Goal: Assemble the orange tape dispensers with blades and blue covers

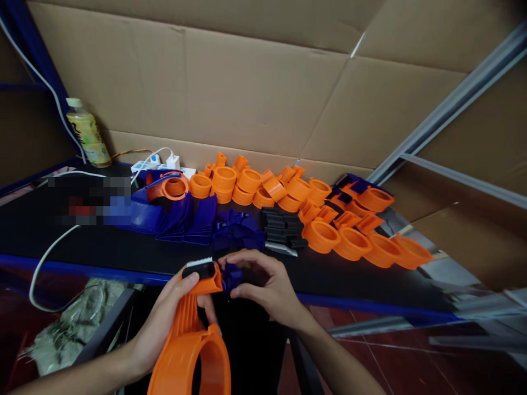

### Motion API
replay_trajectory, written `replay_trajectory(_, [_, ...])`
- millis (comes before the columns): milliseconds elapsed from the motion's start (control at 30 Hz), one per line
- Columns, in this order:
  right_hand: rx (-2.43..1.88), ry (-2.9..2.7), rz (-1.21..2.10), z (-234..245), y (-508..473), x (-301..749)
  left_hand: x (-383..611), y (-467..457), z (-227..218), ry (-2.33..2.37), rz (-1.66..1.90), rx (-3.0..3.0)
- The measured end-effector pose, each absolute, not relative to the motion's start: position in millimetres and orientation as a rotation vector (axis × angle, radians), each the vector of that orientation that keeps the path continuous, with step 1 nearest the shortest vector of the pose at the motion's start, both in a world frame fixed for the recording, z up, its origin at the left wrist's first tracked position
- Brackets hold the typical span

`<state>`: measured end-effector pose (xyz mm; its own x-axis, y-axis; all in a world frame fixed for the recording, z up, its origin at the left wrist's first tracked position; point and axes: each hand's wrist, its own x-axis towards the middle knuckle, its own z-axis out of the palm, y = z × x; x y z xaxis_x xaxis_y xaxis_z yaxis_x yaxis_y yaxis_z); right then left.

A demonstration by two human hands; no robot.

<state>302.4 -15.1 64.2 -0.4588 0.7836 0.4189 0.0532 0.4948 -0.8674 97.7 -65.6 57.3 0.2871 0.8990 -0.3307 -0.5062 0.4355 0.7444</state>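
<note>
My left hand (175, 299) is closed around an orange tape dispenser (187, 365), its round hub hanging toward me at the bottom. On the dispenser's head sit a black roller (200, 270) and a white toothed strip (200, 261), with my left thumb pressing by the roller. My right hand (263, 280) pinches a small dark blue plastic part (232, 276) between thumb and fingers. That part is at the right end of the head; whether it is seated there I cannot tell.
Along the black table (395, 291) lie orange dispenser bodies (321, 236), stacked blue plates (201, 219), small blue parts (241, 230), black rollers (282, 225) and a knife-like tool (281, 249). A power strip (185, 171) and a bottle (88, 134) stand at the back left, before a cardboard wall (263, 82).
</note>
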Motion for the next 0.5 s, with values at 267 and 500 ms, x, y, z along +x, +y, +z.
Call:
replay_trajectory(267, [-0.672,-2.232,0.551,86.8,-22.9,303.1,104.3,-67.2,60.7,0.958,1.019,0.562])
replay_trajectory(500, [-0.65,-2.261,0.452,75.2,-27.2,307.7,103.2,-69.0,55.2,0.94,0.988,0.623])
